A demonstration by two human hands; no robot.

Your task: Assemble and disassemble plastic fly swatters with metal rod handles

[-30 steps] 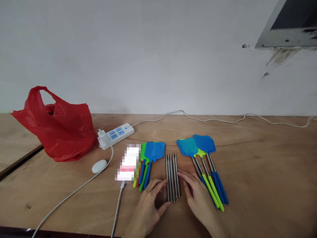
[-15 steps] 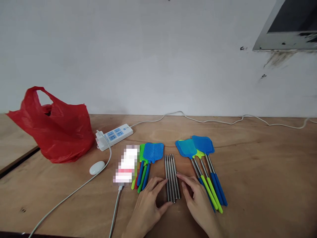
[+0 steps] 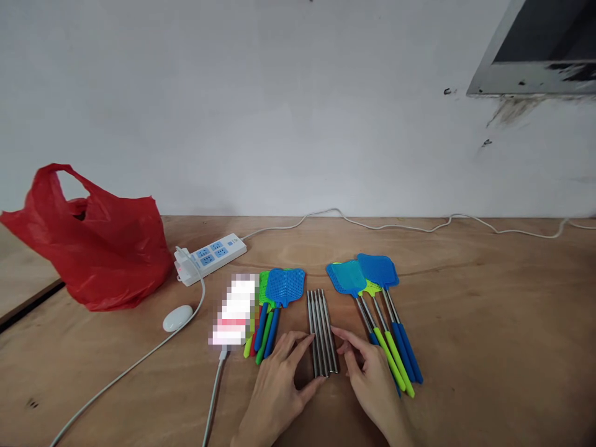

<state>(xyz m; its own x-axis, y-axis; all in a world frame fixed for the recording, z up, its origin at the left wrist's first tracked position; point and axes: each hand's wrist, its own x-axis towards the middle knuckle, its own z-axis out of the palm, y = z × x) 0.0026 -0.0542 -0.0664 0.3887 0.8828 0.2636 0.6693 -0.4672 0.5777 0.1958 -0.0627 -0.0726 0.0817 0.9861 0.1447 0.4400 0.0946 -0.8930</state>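
Slim silvery metal rods (image 3: 321, 332), flat and side by side on the wooden tabletop (image 3: 488, 323)

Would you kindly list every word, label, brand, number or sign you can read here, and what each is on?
No text is readable in this view.
White power strip: tiny marks on its top, too small to read.
Phone: screen pixelated, unreadable.
Metal rods: no lettering visible.
Red plastic bag: no lettering visible.

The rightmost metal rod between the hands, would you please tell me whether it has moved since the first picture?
Yes, slightly: judged against the blue swatter head on the left, the top of the rightmost metal rod has shifted left.
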